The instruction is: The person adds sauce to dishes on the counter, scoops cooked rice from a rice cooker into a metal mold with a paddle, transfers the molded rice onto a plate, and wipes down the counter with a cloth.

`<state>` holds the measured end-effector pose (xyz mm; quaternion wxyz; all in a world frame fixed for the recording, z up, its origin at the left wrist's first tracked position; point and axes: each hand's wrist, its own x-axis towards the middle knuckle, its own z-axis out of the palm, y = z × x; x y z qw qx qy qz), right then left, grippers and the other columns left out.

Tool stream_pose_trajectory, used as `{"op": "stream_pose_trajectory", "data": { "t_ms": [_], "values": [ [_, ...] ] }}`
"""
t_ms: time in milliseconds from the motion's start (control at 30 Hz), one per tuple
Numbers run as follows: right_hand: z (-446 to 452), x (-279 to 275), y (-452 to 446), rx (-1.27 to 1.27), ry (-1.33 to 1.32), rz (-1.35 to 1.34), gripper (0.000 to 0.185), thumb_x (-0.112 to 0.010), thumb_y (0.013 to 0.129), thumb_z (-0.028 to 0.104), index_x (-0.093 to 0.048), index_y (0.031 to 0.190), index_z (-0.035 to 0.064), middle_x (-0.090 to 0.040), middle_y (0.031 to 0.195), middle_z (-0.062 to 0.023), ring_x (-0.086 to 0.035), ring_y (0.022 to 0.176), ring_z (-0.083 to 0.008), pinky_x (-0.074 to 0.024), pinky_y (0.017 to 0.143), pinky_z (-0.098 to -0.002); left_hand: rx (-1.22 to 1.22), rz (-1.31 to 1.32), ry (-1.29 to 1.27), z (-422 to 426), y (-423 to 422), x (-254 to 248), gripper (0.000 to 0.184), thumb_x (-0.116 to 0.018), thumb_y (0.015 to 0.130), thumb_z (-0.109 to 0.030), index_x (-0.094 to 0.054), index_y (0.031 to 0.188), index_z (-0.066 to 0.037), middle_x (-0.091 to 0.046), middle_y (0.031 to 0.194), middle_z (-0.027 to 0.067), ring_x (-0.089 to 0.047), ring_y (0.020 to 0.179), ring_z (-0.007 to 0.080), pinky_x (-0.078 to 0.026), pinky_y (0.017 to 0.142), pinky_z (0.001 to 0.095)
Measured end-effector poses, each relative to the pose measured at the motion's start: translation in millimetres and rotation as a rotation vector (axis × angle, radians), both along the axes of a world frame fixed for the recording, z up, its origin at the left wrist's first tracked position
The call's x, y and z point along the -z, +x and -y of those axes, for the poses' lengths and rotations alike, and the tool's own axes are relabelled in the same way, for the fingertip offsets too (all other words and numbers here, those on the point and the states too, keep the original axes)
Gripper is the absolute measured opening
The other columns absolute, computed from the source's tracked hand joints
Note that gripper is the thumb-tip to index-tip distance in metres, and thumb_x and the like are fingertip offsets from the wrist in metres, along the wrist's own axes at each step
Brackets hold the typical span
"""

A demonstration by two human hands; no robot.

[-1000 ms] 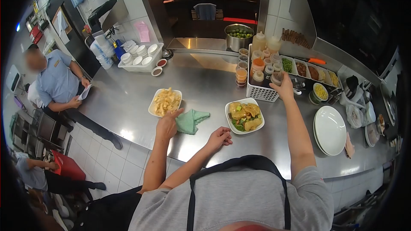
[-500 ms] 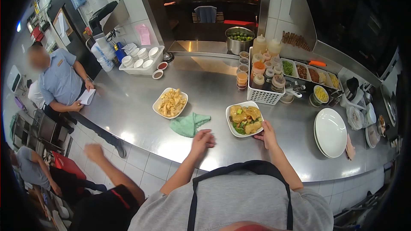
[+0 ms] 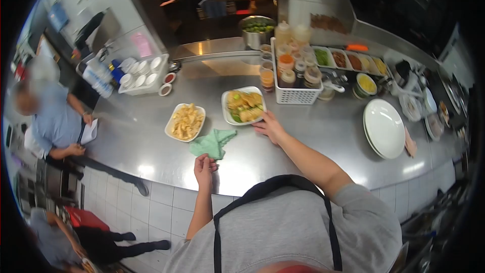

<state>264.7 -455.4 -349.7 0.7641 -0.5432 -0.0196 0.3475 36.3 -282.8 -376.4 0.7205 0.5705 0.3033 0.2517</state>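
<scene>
My right hand [image 3: 271,128] grips the near right corner of a white square bowl [image 3: 232,120] on the steel counter. In it lie glossy golden-brown pieces of food [image 3: 249,100] over green vegetables. To its left stands a second white square bowl [image 3: 172,135], heaped with pale golden fried pieces [image 3: 186,121]. A crumpled green cloth [image 3: 212,142] lies just in front of the two bowls. My left hand [image 3: 204,168] is at the cloth's near edge with its fingers curled in. Whether they pinch the cloth, I cannot make out.
A white basket [image 3: 297,96] of sauce bottles stands behind, right of the bowls. Large white plates [image 3: 386,129] are stacked at right. A white tub [image 3: 144,89] of small dishes sits back left. A person [image 3: 53,116] holding paper stands at the counter's left end.
My right hand has moved the bowl of glossy food left and farther back, beside the fried-food bowl. My left hand has shifted left to the cloth. A co-worker's arm at lower left has left the view.
</scene>
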Motion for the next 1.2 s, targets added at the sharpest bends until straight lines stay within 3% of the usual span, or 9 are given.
{"op": "stream_pose_trajectory", "data": {
  "t_ms": [167, 233, 300, 433, 600, 767, 933, 1000, 1200],
  "values": [
    [30, -68, 10, -0.377, -0.41, 0.271, 0.064, -0.047, 0.091, 0.039, -0.018, 0.14, 0.0104, -0.043, 0.13, -0.0125, -0.037, 0.125, -0.0215, -0.0392, 0.094, -0.0362, -0.006, 0.056, 0.182, 8, 0, 7, 0.024, -0.05, 0.091, -0.018, -0.047, 0.11, -0.004, -0.053, 0.083, 0.0034, -0.051, 0.063, 0.0068, -0.043, 0.055, 0.0177],
    [62, -87, 30, -0.987, -0.246, 0.618, 0.06, -0.055, 0.088, 0.034, -0.031, 0.135, 0.006, -0.046, 0.128, -0.0112, -0.045, 0.118, -0.0176, -0.0401, 0.093, -0.0323, 0.006, 0.055, 0.254, 12, 2, 9, 0.026, -0.051, 0.09, -0.017, -0.047, 0.112, -0.004, -0.053, 0.084, 0.003, -0.05, 0.063, 0.0067, -0.042, 0.054, 0.0182],
    [91, -138, 37, -0.962, -0.075, 0.507, 0.044, -0.062, 0.084, 0.026, -0.05, 0.121, 0.006, -0.056, 0.114, -0.0081, -0.055, 0.103, -0.016, -0.0439, 0.087, -0.0296, -0.009, -0.026, 0.365, 21, 6, 2, 0.027, -0.052, 0.09, -0.015, -0.047, 0.113, -0.003, -0.053, 0.084, 0.0026, -0.05, 0.063, 0.0066, -0.041, 0.054, 0.0185],
    [109, -201, 90, -0.318, -0.156, 0.987, 0.019, -0.061, 0.084, 0.021, -0.06, 0.093, 0.0047, -0.062, 0.08, -0.0001, -0.057, 0.072, -0.0079, -0.0473, 0.063, -0.0223, -0.032, -0.213, 0.687, 31, 15, -8, 0.03, -0.053, 0.088, -0.012, -0.047, 0.116, -0.002, -0.053, 0.084, 0.0014, -0.048, 0.063, 0.0063, -0.04, 0.054, 0.0194],
    [146, -207, 272, 0.243, -0.788, 1.243, 0.019, -0.059, 0.084, 0.021, -0.057, 0.095, 0.0056, -0.058, 0.073, -0.0027, -0.053, 0.054, -0.0081, -0.0425, 0.055, -0.024, -0.081, -0.168, 0.624, 29, 16, -5, 0.03, -0.054, 0.087, -0.009, -0.047, 0.114, 0.0, -0.051, 0.082, 0.0014, -0.047, 0.061, 0.0064, -0.039, 0.053, 0.0194],
    [168, -183, 386, 0.402, -1.043, 1.403, 0.031, -0.052, 0.087, 0.017, -0.047, 0.116, 0.0067, -0.061, 0.096, -0.0166, -0.06, 0.087, -0.0306, -0.0467, 0.072, -0.0394, -0.106, -0.265, 0.593, 27, 18, -8, 0.032, -0.055, 0.086, -0.007, -0.047, 0.115, 0.001, -0.054, 0.082, 0.0034, -0.052, 0.065, 0.0087, -0.043, 0.058, 0.0215],
    [164, -177, 435, 0.396, -1.145, 1.39, 0.024, -0.051, 0.087, 0.019, -0.055, 0.107, 0.0068, -0.06, 0.102, -0.0158, -0.058, 0.095, -0.032, -0.0454, 0.078, -0.0383, -0.123, -0.29, 0.703, 23, 16, 3, 0.029, -0.055, 0.086, -0.007, -0.047, 0.114, -0.001, -0.051, 0.083, 0.0025, -0.049, 0.061, 0.0073, -0.042, 0.054, 0.0196],
    [156, -197, 406, 0.318, -1.212, 1.263, 0.016, -0.047, 0.089, 0.012, -0.054, 0.1, 0.0027, -0.059, 0.09, -0.0115, -0.059, 0.074, -0.0209, -0.0467, 0.063, -0.0333, -0.137, -0.332, 0.687, 24, 18, 1, 0.03, -0.056, 0.086, -0.007, -0.047, 0.114, -0.001, -0.051, 0.083, 0.0025, -0.05, 0.062, 0.0076, -0.043, 0.055, 0.0197],
    [170, -181, 445, 0.305, -1.104, 1.335, 0.018, -0.049, 0.089, 0.015, -0.056, 0.103, 0.005, -0.064, 0.092, -0.0098, -0.064, 0.075, -0.0194, -0.0482, 0.065, -0.0322, -0.147, -0.34, 0.685, 28, 19, -8, 0.029, -0.057, 0.084, -0.006, -0.049, 0.112, -0.001, -0.052, 0.08, 0.0022, -0.051, 0.061, 0.0079, -0.043, 0.056, 0.0208]
  ]
}}
